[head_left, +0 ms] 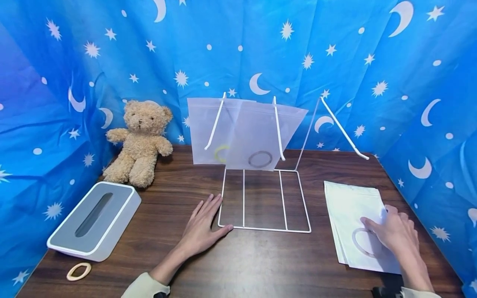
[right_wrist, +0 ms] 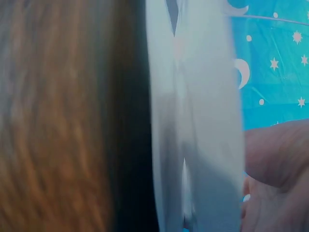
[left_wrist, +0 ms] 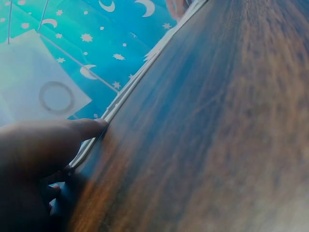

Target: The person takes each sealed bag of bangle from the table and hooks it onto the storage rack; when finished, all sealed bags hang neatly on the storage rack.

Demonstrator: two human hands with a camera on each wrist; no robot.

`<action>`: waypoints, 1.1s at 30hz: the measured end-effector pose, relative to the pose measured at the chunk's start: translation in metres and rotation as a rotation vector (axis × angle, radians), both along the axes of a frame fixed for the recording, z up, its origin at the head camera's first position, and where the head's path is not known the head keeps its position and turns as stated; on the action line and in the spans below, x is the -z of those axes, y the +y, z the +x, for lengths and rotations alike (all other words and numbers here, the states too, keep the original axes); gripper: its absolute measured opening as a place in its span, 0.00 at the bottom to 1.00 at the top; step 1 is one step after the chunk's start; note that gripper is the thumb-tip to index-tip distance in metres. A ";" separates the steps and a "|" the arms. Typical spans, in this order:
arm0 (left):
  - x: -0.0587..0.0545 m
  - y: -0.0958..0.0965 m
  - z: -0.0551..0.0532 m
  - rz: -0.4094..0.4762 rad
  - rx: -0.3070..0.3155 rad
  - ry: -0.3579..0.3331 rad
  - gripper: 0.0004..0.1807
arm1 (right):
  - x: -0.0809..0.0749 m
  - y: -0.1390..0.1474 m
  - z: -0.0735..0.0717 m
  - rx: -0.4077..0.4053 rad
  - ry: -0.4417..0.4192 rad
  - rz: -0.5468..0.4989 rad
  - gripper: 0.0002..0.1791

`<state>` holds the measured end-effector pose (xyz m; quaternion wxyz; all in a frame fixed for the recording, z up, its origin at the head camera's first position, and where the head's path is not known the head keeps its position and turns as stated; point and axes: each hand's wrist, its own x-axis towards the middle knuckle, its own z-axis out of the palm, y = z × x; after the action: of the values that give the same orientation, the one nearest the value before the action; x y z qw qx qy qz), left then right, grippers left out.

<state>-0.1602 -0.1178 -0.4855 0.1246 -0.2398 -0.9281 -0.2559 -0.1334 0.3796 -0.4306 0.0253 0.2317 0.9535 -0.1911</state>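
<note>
My left hand (head_left: 201,231) lies spread at the front left corner of a white wire rack (head_left: 261,229), thumb at the front bar and fingertips by the left bar. In the left wrist view that thumb (left_wrist: 87,128) meets the bar. My right hand (head_left: 398,231) holds the right edge of a stack of white zip bags (head_left: 346,219), thumb on top and fingers at the side. A grey ring (head_left: 355,242) shows on the top bag. The right wrist view shows the bag layers (right_wrist: 212,96) parted slightly. The undersides of the right fingers are hidden.
Two translucent bags, one with a yellow ring (head_left: 220,153) and one with a grey ring (head_left: 260,158), hang on the rack. A teddy bear (head_left: 139,140), a grey-topped tissue box (head_left: 117,223) and a small wooden ring (head_left: 79,271) are left. A starry blue curtain (head_left: 208,25) surrounds the table.
</note>
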 end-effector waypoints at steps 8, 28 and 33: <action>-0.001 -0.001 0.000 -0.009 0.004 -0.007 0.47 | -0.003 -0.009 0.007 0.022 0.333 -0.105 0.43; -0.004 0.000 0.001 -0.008 -0.009 0.003 0.47 | -0.075 -0.033 0.070 -0.142 0.674 -0.295 0.22; -0.004 0.002 0.001 -0.007 -0.002 -0.001 0.47 | -0.096 -0.051 0.078 -0.182 0.899 -0.475 0.20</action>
<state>-0.1593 -0.1160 -0.4818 0.1235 -0.2392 -0.9294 -0.2525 -0.0554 0.3283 -0.3346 -0.3186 0.0306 0.8169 -0.4799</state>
